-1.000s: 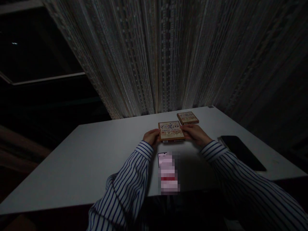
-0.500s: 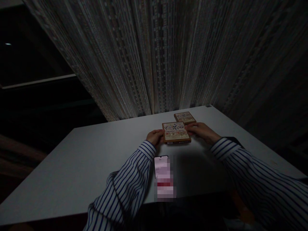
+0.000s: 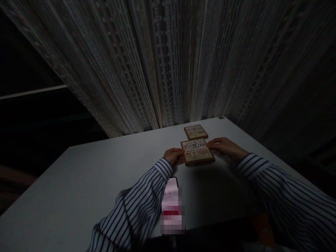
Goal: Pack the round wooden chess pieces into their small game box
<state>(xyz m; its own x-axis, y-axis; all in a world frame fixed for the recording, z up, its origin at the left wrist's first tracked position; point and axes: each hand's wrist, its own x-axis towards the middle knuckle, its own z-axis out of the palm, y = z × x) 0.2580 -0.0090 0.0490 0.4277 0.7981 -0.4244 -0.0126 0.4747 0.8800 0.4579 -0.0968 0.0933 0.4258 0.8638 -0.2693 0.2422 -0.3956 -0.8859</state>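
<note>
A flat, square Chinese chess box (image 3: 198, 153) with a pale printed lid and brown edges is held between my two hands over the white table. My left hand (image 3: 173, 156) is closed on its left edge, fingers partly tucked beneath. At the upper right corner, the fingertips of my right hand (image 3: 228, 147) pinch the box. Just beyond it lies a second, matching box (image 3: 196, 132) flat on the table. A lit phone (image 3: 171, 201) rests nearer to me, partly covered by my left sleeve; its screen is partly pixelated.
The white table (image 3: 105, 178) reaches back to a hanging string curtain (image 3: 162, 70). A small dark patch (image 3: 221, 117) marks the far right corner. The room is dim, and the area left of the table is nearly black.
The held box has shifted a little to the right over the table, both hands moving with it. My view has turned slightly; the second box and phone seem unmoved on the table.
</note>
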